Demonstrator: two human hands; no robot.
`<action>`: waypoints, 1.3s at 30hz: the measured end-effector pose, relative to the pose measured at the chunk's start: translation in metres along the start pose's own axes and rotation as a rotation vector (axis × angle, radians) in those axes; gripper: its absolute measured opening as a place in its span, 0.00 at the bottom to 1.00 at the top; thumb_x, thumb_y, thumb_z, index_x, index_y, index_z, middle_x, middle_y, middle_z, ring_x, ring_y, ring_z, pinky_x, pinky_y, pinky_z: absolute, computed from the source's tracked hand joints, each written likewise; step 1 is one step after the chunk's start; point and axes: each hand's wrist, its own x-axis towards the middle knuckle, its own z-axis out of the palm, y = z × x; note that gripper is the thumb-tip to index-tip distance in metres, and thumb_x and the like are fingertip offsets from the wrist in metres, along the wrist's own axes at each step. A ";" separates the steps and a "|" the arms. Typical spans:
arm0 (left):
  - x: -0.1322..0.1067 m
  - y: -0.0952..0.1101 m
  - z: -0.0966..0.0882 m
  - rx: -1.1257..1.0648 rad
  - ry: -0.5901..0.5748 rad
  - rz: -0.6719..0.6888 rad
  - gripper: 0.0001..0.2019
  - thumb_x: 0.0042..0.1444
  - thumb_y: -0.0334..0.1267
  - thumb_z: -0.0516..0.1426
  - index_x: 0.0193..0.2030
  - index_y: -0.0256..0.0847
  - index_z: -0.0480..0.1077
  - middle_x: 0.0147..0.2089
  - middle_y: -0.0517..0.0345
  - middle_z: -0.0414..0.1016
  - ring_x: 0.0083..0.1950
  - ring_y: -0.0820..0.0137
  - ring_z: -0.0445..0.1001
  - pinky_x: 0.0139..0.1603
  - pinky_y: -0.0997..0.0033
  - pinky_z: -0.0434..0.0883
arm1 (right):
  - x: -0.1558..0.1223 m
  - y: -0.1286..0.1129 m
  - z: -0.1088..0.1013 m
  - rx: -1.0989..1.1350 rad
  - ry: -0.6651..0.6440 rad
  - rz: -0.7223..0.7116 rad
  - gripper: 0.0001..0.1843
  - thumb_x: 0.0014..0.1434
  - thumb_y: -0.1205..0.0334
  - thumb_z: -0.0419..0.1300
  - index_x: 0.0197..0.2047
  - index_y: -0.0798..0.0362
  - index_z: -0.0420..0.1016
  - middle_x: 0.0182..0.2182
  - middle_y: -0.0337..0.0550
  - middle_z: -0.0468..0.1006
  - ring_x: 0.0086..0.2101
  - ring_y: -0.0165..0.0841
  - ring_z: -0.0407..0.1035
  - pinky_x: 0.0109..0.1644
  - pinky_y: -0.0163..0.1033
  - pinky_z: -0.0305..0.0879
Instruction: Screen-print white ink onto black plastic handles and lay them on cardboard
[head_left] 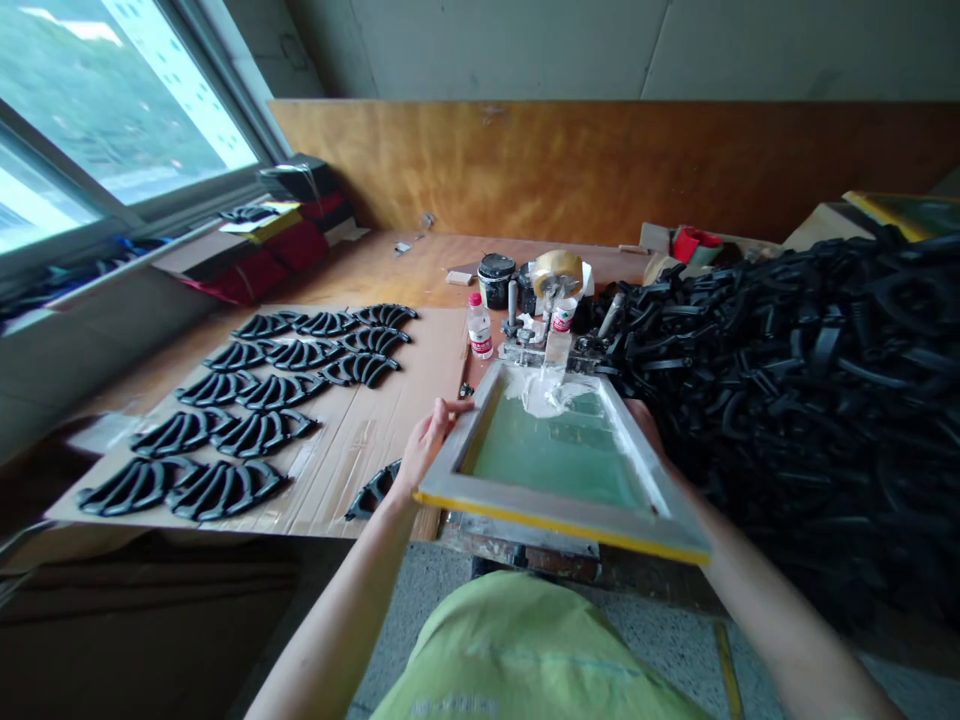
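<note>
A screen printing frame point(525, 503) with a grey border and a greenish mesh is in front of me, its near edge raised. White paste point(544, 392) lies on the far end of its mesh, around a squeegee blade point(556, 352). At the frame's left side, my left hand point(429, 440) is closed on the edge, with one finger stretched along it. My right hand point(646, 425) is at the opposite edge, largely hidden by the frame, and appears to grip it. Behind the frame is a metal hinge clamp point(517, 352). One black curved, ribbed part point(373, 492) lies beside my left forearm.
Rows of black ribbed parts point(259, 390) lie on cardboard point(420, 400) at left. A heap of black plastic parts point(810, 370) fills the right. Behind the frame stand a red-capped bottle point(480, 328), a dark tub point(496, 280) and a tape roll point(556, 270).
</note>
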 end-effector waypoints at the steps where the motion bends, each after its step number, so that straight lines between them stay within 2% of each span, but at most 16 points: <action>1: -0.006 -0.016 -0.005 0.016 -0.016 -0.074 0.31 0.53 0.62 0.53 0.51 0.37 0.73 0.27 0.57 0.75 0.24 0.72 0.70 0.22 0.76 0.63 | 0.009 0.003 -0.007 -0.018 0.069 0.044 0.20 0.61 0.70 0.44 0.42 0.60 0.78 0.36 0.47 0.79 0.40 0.35 0.70 0.46 0.37 0.67; 3: -0.015 -0.047 -0.009 0.038 -0.012 -0.161 0.32 0.49 0.58 0.59 0.56 0.40 0.70 0.28 0.60 0.74 0.24 0.73 0.69 0.23 0.77 0.62 | 0.031 -0.003 -0.013 -0.056 0.178 0.065 0.18 0.60 0.68 0.50 0.49 0.58 0.75 0.44 0.51 0.76 0.44 0.39 0.69 0.50 0.44 0.66; 5: -0.019 -0.074 -0.009 0.051 0.028 -0.191 0.36 0.47 0.55 0.62 0.62 0.43 0.64 0.29 0.61 0.75 0.25 0.73 0.70 0.25 0.77 0.64 | 0.055 -0.024 -0.006 -0.093 0.181 -0.029 0.23 0.56 0.66 0.58 0.56 0.55 0.69 0.52 0.53 0.70 0.50 0.42 0.65 0.55 0.47 0.63; 7: -0.018 -0.093 -0.007 0.067 0.076 -0.210 0.38 0.47 0.53 0.62 0.64 0.44 0.61 0.31 0.60 0.75 0.27 0.72 0.71 0.27 0.77 0.65 | 0.075 -0.048 0.009 -0.147 0.072 -0.145 0.27 0.53 0.65 0.63 0.57 0.55 0.67 0.53 0.54 0.68 0.52 0.44 0.63 0.55 0.47 0.62; 9: -0.016 -0.103 -0.005 0.091 0.103 -0.224 0.36 0.46 0.51 0.62 0.62 0.44 0.64 0.31 0.60 0.76 0.29 0.71 0.72 0.28 0.76 0.66 | 0.086 -0.067 0.026 -0.206 -0.086 -0.175 0.20 0.54 0.66 0.63 0.51 0.55 0.70 0.45 0.52 0.73 0.48 0.43 0.65 0.50 0.44 0.63; 12: -0.014 -0.107 -0.006 0.112 0.106 -0.224 0.32 0.47 0.50 0.63 0.59 0.44 0.68 0.32 0.59 0.76 0.30 0.70 0.72 0.30 0.75 0.68 | 0.079 -0.079 0.044 -0.261 -0.245 -0.160 0.06 0.58 0.68 0.58 0.40 0.55 0.73 0.35 0.50 0.75 0.40 0.40 0.67 0.44 0.41 0.62; 14: -0.013 -0.108 -0.008 0.120 0.112 -0.227 0.30 0.47 0.49 0.62 0.57 0.44 0.69 0.32 0.59 0.76 0.31 0.69 0.73 0.32 0.74 0.68 | 0.061 -0.081 0.046 -0.263 -0.286 -0.219 0.06 0.59 0.69 0.54 0.36 0.55 0.73 0.33 0.49 0.75 0.38 0.39 0.66 0.43 0.40 0.60; 18: -0.012 -0.115 -0.012 0.180 0.108 -0.196 0.28 0.49 0.50 0.61 0.57 0.44 0.69 0.35 0.59 0.76 0.36 0.68 0.73 0.38 0.73 0.68 | 0.026 -0.087 0.029 -0.215 -0.376 -0.463 0.08 0.58 0.71 0.52 0.34 0.54 0.72 0.32 0.46 0.74 0.39 0.37 0.66 0.39 0.37 0.58; 21: -0.012 -0.121 -0.013 0.233 0.088 -0.167 0.28 0.52 0.52 0.59 0.58 0.44 0.68 0.36 0.58 0.76 0.39 0.68 0.73 0.41 0.73 0.67 | 0.025 -0.089 0.013 -0.172 -0.456 -0.553 0.07 0.57 0.71 0.54 0.33 0.52 0.72 0.31 0.43 0.74 0.37 0.35 0.66 0.34 0.36 0.56; 23: -0.012 -0.122 -0.013 0.233 0.091 -0.157 0.28 0.52 0.53 0.58 0.58 0.43 0.68 0.37 0.57 0.76 0.39 0.68 0.73 0.41 0.73 0.67 | 0.031 -0.089 0.010 -0.150 -0.449 -0.506 0.05 0.58 0.66 0.57 0.31 0.51 0.73 0.30 0.41 0.74 0.35 0.35 0.66 0.33 0.36 0.55; 26: -0.014 -0.119 -0.012 0.201 0.094 -0.153 0.29 0.51 0.53 0.59 0.58 0.42 0.69 0.37 0.57 0.76 0.38 0.68 0.73 0.40 0.73 0.67 | 0.029 -0.088 0.018 -0.160 -0.308 -0.409 0.07 0.60 0.65 0.56 0.33 0.51 0.74 0.32 0.43 0.75 0.37 0.36 0.66 0.37 0.37 0.58; 29: -0.016 -0.116 -0.010 0.155 0.097 -0.167 0.30 0.50 0.53 0.60 0.58 0.42 0.68 0.36 0.57 0.76 0.35 0.69 0.73 0.36 0.74 0.68 | 0.009 -0.086 0.026 -0.143 -0.267 -0.488 0.12 0.59 0.72 0.52 0.40 0.53 0.75 0.38 0.47 0.76 0.42 0.38 0.65 0.43 0.39 0.61; 32: -0.017 -0.112 -0.009 0.138 0.091 -0.178 0.31 0.50 0.53 0.60 0.59 0.41 0.67 0.35 0.57 0.76 0.34 0.69 0.73 0.33 0.75 0.67 | 0.002 -0.085 0.024 -0.080 -0.311 -0.533 0.12 0.59 0.71 0.53 0.42 0.52 0.75 0.38 0.45 0.76 0.42 0.36 0.66 0.43 0.38 0.62; 35: -0.019 -0.102 -0.008 0.126 0.086 -0.189 0.31 0.49 0.53 0.60 0.58 0.41 0.68 0.34 0.56 0.76 0.32 0.70 0.72 0.31 0.76 0.67 | 0.033 -0.086 0.019 -0.074 -0.268 -0.395 0.09 0.59 0.65 0.58 0.43 0.50 0.75 0.37 0.42 0.75 0.39 0.35 0.68 0.41 0.37 0.62; 39: -0.024 -0.068 -0.008 0.055 0.048 -0.196 0.32 0.49 0.54 0.61 0.59 0.43 0.66 0.32 0.59 0.76 0.28 0.73 0.70 0.27 0.78 0.65 | 0.096 -0.084 0.009 -0.190 -0.188 -0.161 0.25 0.54 0.60 0.64 0.56 0.44 0.69 0.41 0.43 0.71 0.37 0.36 0.69 0.38 0.36 0.62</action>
